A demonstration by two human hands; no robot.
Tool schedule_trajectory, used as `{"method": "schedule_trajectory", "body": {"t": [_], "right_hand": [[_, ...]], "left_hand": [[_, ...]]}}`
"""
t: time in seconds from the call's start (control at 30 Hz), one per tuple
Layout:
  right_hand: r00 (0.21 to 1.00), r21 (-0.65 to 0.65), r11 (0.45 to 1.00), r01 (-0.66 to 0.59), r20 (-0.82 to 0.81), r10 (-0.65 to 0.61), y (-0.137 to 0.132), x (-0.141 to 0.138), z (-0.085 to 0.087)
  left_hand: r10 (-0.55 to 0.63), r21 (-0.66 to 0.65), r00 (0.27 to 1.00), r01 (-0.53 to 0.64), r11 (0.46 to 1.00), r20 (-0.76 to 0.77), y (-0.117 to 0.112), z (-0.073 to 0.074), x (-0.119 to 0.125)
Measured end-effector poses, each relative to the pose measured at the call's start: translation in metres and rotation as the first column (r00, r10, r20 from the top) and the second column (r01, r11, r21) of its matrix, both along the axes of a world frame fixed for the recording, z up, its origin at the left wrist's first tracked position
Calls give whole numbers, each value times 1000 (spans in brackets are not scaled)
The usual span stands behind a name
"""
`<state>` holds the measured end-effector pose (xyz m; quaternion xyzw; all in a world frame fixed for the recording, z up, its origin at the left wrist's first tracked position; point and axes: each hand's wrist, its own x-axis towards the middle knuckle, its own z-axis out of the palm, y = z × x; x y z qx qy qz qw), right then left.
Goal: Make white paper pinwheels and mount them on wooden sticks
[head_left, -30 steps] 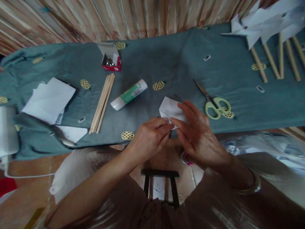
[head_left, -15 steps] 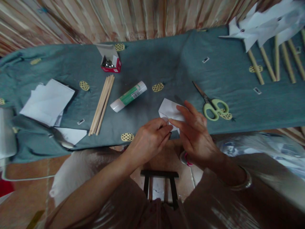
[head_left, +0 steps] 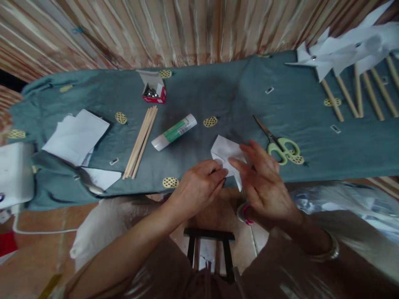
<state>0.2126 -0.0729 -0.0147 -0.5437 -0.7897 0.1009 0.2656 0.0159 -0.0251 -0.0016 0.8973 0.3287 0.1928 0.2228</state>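
Note:
A small folded piece of white paper [head_left: 225, 146] lies at the table's front edge. My left hand [head_left: 201, 180] pinches its near left part between thumb and fingers. Over its right side is my right hand [head_left: 264, 180], fingers apart, with a fingertip close to the paper; whether it touches I cannot tell. One pointed flap of the paper hangs down between my hands. Green-handled scissors [head_left: 277, 145] rest just beyond my right hand. A glue stick [head_left: 174, 132] with a green label lies beyond my left hand.
Wooden sticks [head_left: 141, 143], a red box of metal pins [head_left: 155, 93] and white paper sheets [head_left: 77, 135] are on the left. Paper pinwheels [head_left: 339, 50] on sticks lie at the far right. A white device [head_left: 15, 174] stands at the left edge.
My right hand has moved slightly right and its fingers have lifted away from the paper's middle. A paper flap now shows hanging down. The view has shifted a little.

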Motion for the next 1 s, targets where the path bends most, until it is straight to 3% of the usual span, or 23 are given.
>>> {"method": "schedule_trajectory", "body": {"t": [0.13,0.47,0.63,0.83,1.0], "right_hand": [[995,-48,995,92,-21,-93,7,8,6],[986,-62,989,135,-85,-140,14,6,15],[963,-115,975,189,-173,-207,13,5,18],[946,-155,967,203,-224,-234,14,5,18],[953,-136,975,178,-222,-205,11,4,18]], "left_hand": [[5,22,1000,-4,1000,-8,-1,-2,0],[19,211,997,-3,978,-73,14,1,-11],[46,237,995,-24,971,-84,22,3,-17],[43,228,997,-28,973,-60,13,8,-11],[-28,240,994,53,969,-106,3,7,-2]]}}
